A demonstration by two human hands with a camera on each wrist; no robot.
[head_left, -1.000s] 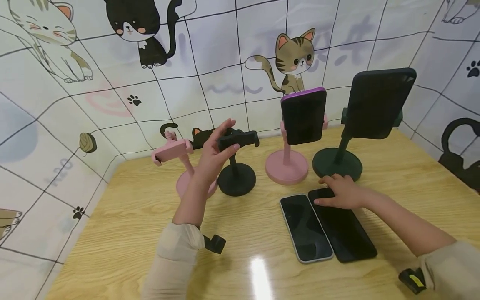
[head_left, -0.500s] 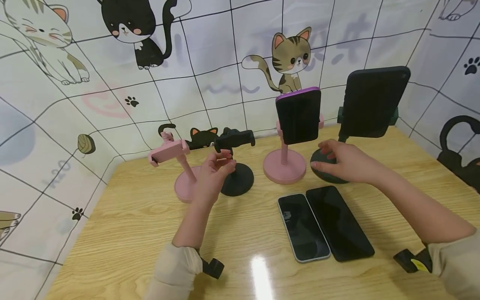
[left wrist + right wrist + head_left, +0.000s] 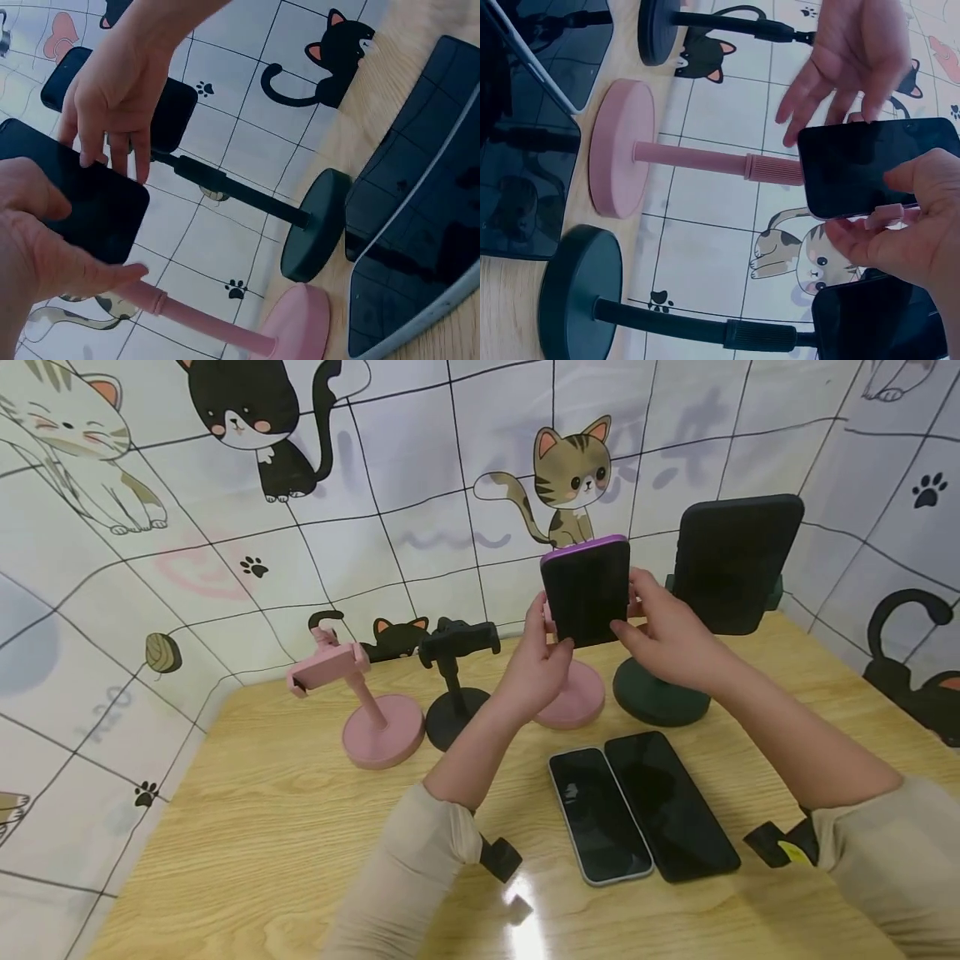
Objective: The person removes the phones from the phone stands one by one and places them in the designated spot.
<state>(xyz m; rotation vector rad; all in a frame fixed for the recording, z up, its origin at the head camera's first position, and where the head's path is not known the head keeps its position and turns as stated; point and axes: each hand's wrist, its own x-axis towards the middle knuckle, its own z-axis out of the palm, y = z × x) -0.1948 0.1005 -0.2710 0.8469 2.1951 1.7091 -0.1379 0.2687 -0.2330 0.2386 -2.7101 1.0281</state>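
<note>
Pinching a purple-edged phone (image 3: 588,589) at two o'clock from the head view's centre, a person's left hand (image 3: 532,681) and right hand (image 3: 671,631) flank the screen, thumbs in front, other fingers loosely spread. A pink stand (image 3: 577,697) supports it; from the phone, a black stand (image 3: 453,681) occupies eight o'clock, a silver-edged phone (image 3: 600,822) six.

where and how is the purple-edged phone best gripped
Probably the upper part of the purple-edged phone, pinched front to back from above: it stands upright with its top edge free, while the clamp of its pink stand holds the sides lower down.
</note>
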